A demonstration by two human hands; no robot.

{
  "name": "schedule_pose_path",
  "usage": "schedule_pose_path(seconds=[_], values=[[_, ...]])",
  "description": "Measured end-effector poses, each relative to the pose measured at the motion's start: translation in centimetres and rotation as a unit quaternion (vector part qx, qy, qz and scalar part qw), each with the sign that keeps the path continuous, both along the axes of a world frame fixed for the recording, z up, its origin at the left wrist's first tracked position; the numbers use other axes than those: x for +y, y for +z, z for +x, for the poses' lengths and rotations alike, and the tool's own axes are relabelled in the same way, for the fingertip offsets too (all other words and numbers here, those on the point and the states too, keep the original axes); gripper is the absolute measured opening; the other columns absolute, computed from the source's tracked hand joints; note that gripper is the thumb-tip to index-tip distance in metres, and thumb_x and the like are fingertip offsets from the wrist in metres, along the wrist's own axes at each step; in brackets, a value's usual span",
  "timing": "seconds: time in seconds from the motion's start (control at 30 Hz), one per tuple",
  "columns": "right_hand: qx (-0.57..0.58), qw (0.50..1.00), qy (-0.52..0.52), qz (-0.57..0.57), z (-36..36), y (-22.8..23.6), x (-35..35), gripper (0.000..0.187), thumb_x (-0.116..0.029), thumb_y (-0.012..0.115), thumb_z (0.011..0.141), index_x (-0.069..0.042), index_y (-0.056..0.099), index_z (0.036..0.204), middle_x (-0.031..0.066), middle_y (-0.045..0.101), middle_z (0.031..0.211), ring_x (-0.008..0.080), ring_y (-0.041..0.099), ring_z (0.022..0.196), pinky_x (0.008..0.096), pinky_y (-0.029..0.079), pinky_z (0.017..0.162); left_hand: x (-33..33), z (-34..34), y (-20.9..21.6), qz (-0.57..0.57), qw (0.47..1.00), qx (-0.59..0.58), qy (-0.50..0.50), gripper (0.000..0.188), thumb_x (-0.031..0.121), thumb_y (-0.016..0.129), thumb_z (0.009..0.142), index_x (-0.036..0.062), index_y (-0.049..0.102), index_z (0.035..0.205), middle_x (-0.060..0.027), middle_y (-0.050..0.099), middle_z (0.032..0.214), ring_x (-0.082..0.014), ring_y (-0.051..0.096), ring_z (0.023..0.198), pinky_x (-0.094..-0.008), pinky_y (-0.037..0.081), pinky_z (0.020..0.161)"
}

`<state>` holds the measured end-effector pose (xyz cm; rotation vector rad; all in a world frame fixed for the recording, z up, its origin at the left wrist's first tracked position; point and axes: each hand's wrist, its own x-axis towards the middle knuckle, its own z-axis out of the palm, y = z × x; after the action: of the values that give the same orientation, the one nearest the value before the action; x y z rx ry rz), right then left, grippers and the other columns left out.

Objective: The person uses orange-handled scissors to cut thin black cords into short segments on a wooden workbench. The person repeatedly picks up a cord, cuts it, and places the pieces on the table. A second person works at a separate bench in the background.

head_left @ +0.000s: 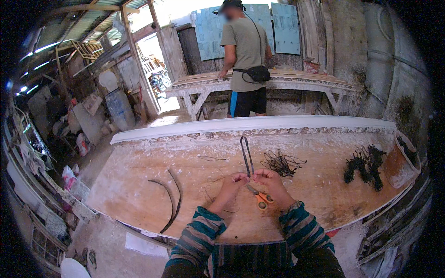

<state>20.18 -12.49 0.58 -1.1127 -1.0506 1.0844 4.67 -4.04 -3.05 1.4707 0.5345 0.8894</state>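
Note:
A thin dark strip (pixel 243 150), bent into a long narrow loop, stands out away from me above the wooden tabletop (pixel 134 194). Its two ends meet at my fingertips. My left hand (pixel 235 181) pinches it from one side, and my right hand (pixel 270 180) pinches close by on the other. Scissors with orange handles (pixel 263 200) lie on the board between my wrists, their blades toward my fingers. To the left rest two curved dark strips (pixel 176 201). Just beyond my right hand sits a loose tangle of black cords (pixel 282 163).
Black stringy bundles (pixel 364 167) lie at the right, beside a tipped reddish-brown container (pixel 402 162). A long white ledge (pixel 255 123) borders the table's far side. Past it, a person (pixel 248 51) stands at a whitish workbench (pixel 301 84). A blue barrel (pixel 119 109) stands far left.

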Motion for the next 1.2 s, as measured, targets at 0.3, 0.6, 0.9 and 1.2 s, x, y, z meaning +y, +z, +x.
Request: schedule_pose_path(seconds=[0.3, 0.6, 0.9, 1.2], values=[[-0.001, 1.0, 0.004, 0.021, 0.2, -1.7, 0.9, 0.017, -0.01, 0.061, 0.081, -0.001, 0.059, 0.095, 0.0029, 0.062, 0.087, 0.0101, 0.057, 0.078, 0.0226, 0.044, 0.073, -0.7, 0.1, 1.4, -0.007, 0.999, -0.024, -0.026, 0.016, 0.005, 0.058, 0.083, -0.001, 0.06, 0.098, -0.0032, 0.063, 0.087, -0.0086, 0.057, 0.08, -0.0209, 0.044, 0.074], [-0.008, 0.999, 0.003, 0.051, 0.2, -1.9, 1.0, 0.011, -0.009, 0.061, 0.081, -0.002, 0.058, 0.089, 0.0024, 0.062, 0.085, 0.0097, 0.057, 0.078, 0.0226, 0.044, 0.073, -1.2, 0.2, 1.8, -0.001, 1.0, -0.027, -0.007, 0.023, 0.001, 0.059, 0.081, -0.0008, 0.055, 0.104, -0.0022, 0.061, 0.087, -0.0083, 0.056, 0.08, -0.0212, 0.044, 0.074], [-0.014, 1.0, -0.002, 0.017, 0.2, -2.0, 0.8, 0.012, -0.01, 0.061, 0.081, -0.002, 0.06, 0.089, 0.0028, 0.062, 0.084, 0.0101, 0.056, 0.077, 0.0226, 0.044, 0.072, -0.8, 0.4, 0.9, 0.035, 0.999, -0.026, -0.009, 0.027, 0.004, 0.061, 0.081, -0.0006, 0.055, 0.107, -0.0016, 0.06, 0.084, -0.0079, 0.055, 0.078, -0.0209, 0.044, 0.071], [-0.004, 1.0, -0.001, 0.008, 0.0, -1.8, 0.6, 0.013, -0.011, 0.061, 0.081, -0.001, 0.062, 0.089, 0.0022, 0.061, 0.084, 0.0102, 0.055, 0.078, 0.0226, 0.043, 0.071, -0.9, 0.2, 0.9, 0.048, 0.997, 0.014, 0.051, 0.015, 0.009, 0.053, 0.088, 0.0006, 0.057, 0.099, -0.0015, 0.06, 0.083, -0.0101, 0.055, 0.076, -0.0237, 0.044, 0.072]])
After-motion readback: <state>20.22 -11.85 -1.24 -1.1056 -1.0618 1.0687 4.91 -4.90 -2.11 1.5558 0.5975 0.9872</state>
